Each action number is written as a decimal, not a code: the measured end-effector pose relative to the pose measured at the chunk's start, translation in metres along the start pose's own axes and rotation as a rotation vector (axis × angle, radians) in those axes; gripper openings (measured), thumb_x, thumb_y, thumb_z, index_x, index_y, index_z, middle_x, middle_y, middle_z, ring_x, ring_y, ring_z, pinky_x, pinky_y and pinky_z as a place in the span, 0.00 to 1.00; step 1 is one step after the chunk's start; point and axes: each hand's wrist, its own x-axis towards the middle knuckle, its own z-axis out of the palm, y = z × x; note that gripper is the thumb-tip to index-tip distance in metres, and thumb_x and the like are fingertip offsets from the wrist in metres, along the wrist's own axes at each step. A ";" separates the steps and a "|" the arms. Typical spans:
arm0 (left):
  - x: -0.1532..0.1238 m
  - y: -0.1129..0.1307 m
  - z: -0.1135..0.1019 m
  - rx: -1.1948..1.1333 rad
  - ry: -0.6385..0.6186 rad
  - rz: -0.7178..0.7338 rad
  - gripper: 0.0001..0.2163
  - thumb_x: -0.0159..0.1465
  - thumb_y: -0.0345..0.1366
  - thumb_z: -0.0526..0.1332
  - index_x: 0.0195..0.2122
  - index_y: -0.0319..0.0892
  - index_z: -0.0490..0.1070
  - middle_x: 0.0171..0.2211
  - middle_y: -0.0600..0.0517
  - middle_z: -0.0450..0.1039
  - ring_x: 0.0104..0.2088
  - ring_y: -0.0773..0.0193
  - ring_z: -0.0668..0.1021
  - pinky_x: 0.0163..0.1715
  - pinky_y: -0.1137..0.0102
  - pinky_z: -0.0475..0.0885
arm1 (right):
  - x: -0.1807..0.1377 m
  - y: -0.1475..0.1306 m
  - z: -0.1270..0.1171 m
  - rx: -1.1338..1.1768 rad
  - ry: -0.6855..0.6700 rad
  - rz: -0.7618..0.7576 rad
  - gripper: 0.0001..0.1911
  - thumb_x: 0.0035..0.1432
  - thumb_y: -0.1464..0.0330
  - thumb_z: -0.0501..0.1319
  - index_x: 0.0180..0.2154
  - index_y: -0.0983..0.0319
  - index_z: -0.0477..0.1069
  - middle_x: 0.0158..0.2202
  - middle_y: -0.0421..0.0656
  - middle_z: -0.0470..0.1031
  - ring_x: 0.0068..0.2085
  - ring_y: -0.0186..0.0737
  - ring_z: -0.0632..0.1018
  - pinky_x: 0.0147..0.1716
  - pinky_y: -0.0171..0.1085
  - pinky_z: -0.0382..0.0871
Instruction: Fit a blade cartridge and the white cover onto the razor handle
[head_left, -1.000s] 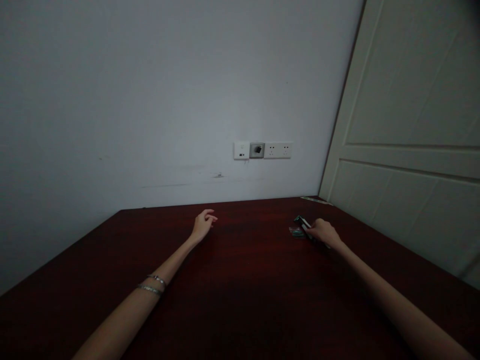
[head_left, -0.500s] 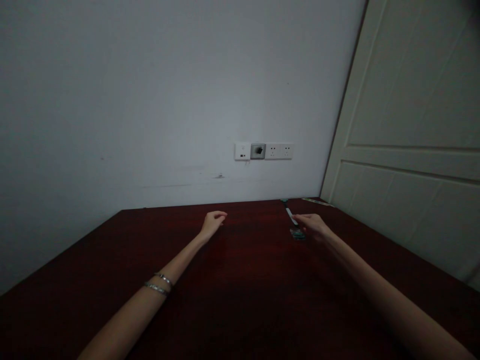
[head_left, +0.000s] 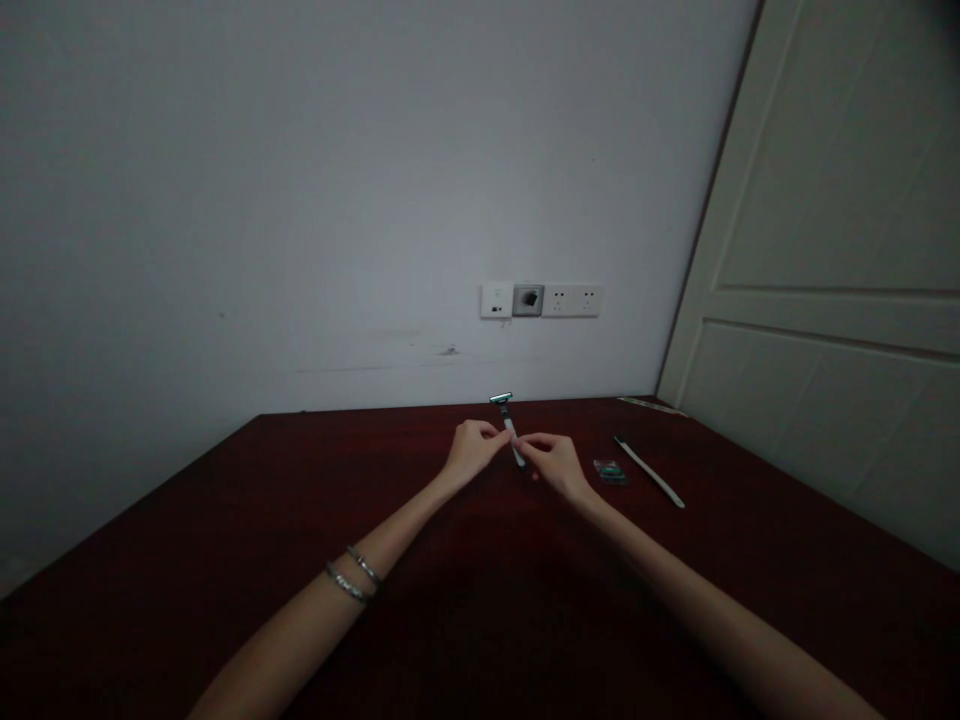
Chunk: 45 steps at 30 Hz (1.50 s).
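Note:
A razor (head_left: 510,427) with a white handle and a greenish head is held between my two hands, its head up and pointing toward the wall. My left hand (head_left: 474,447) pinches the handle from the left, with thumb and finger closed on it. From the right, my right hand (head_left: 553,462) pinches the same handle lower down. To the right of my right hand lies a small clear pack (head_left: 610,472) with green pieces in it. Farther right a long thin white stick (head_left: 651,474) with a dark tip lies slanted on the table.
The dark red table (head_left: 420,640) meets a pale wall with a row of sockets (head_left: 571,300). A white panelled door (head_left: 825,380) stands along the right side. A thin flat strip (head_left: 651,406) lies at the far right edge.
My right hand has brought the razor leftward to the middle. My left hand has moved right and taken hold of its handle. The white stick now shows, uncovered by my right arm.

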 end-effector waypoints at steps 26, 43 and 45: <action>-0.028 -0.067 -0.055 0.546 -0.151 -0.140 0.13 0.49 0.37 0.59 0.10 0.41 0.62 0.13 0.50 0.66 0.16 0.64 0.70 0.19 0.73 0.59 | 0.010 0.019 -0.032 -0.052 -0.139 0.099 0.24 0.54 0.54 0.53 0.28 0.69 0.74 0.27 0.49 0.73 0.27 0.38 0.73 0.09 0.27 0.63; -0.039 -0.053 -0.042 0.839 -0.380 -0.197 0.15 0.56 0.44 0.53 0.31 0.40 0.74 0.33 0.43 0.76 0.36 0.53 0.78 0.34 0.66 0.71 | 0.017 0.033 -0.072 -0.056 -0.121 0.255 0.25 0.57 0.54 0.50 0.29 0.69 0.73 0.27 0.49 0.73 0.23 0.32 0.70 0.11 0.26 0.61; -0.040 -0.052 -0.041 0.864 -0.394 -0.195 0.16 0.57 0.46 0.52 0.32 0.40 0.74 0.34 0.42 0.76 0.37 0.53 0.78 0.35 0.65 0.71 | 0.020 0.035 -0.080 -0.066 -0.108 0.240 0.26 0.56 0.54 0.50 0.29 0.69 0.73 0.27 0.50 0.73 0.23 0.33 0.71 0.12 0.27 0.62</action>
